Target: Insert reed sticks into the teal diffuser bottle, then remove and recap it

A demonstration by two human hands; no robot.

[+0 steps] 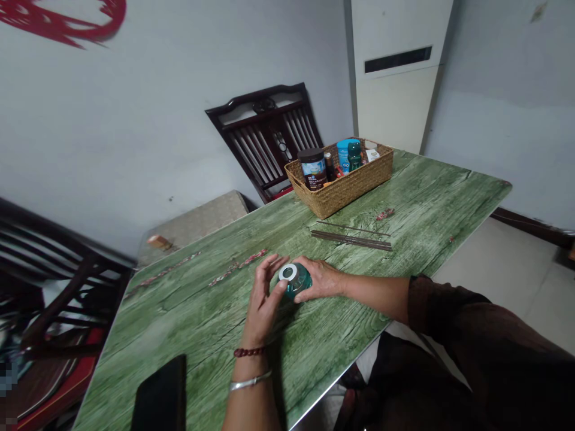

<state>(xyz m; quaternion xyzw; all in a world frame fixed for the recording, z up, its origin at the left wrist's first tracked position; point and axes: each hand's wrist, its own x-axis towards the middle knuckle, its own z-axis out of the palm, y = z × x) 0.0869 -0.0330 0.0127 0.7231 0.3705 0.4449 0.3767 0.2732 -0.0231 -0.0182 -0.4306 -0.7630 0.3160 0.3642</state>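
The left hand (263,293) and right hand (320,279) are closing around a round teal jar (295,280) from opposite sides, steadying it between them over the green wood-grain tabletop (188,317).

The left hand (264,294) and right hand (320,279) grip a round teal glass jar (295,281) with a white-ringed mouth on the green wood-grain surface (431,233). A black phone (160,394) lies near the left forearm (250,402); dark chopsticks (351,239) lie beyond the hands, before a woven rattan basket (341,193) of jars (312,169) and bottles (354,155)
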